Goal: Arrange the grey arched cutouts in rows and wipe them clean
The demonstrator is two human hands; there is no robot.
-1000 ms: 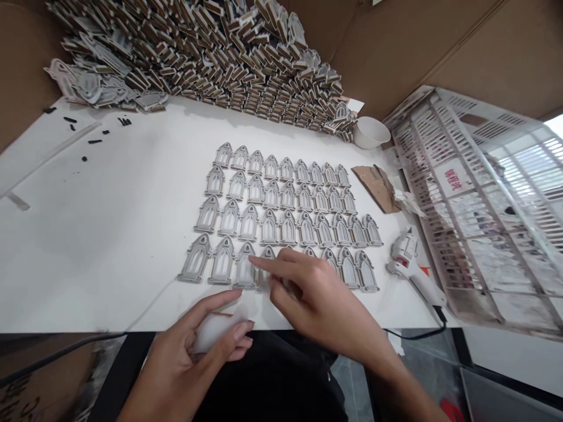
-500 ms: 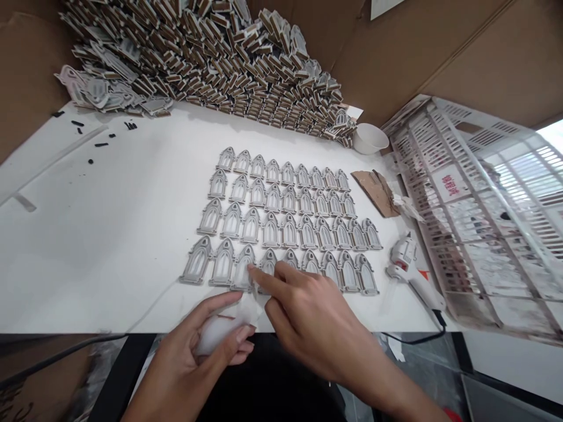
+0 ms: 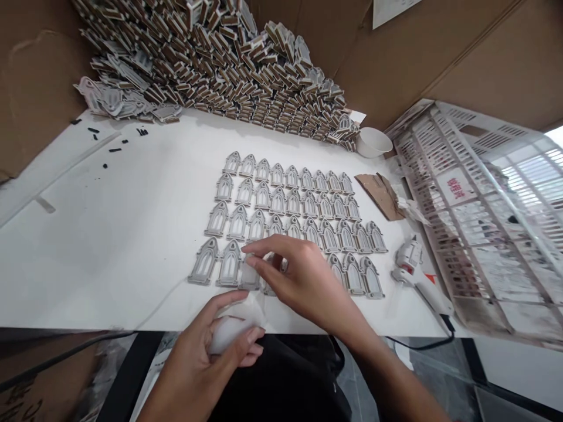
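Note:
Small grey arched window-shaped pieces lie in several rows on the white table. My left hand, at the table's front edge, is closed around a wad of thin, whitish, translucent sheets. Over the front row, my right hand has thumb and forefinger close together at the top of the third arched piece from the left. Whatever lies between those fingertips, if anything, is too small to make out. This hand covers several pieces of that row.
Many similar pieces are heaped in a tall pile along the back. To the right are a white bowl, a cardboard scrap, a glue gun with its cable, and a white plastic crate. Black bits lie at left.
My right hand has gone from a pointing forefinger on the third front piece to a pinch at its top. My left hand still holds the translucent sheets. The view has shifted slightly.

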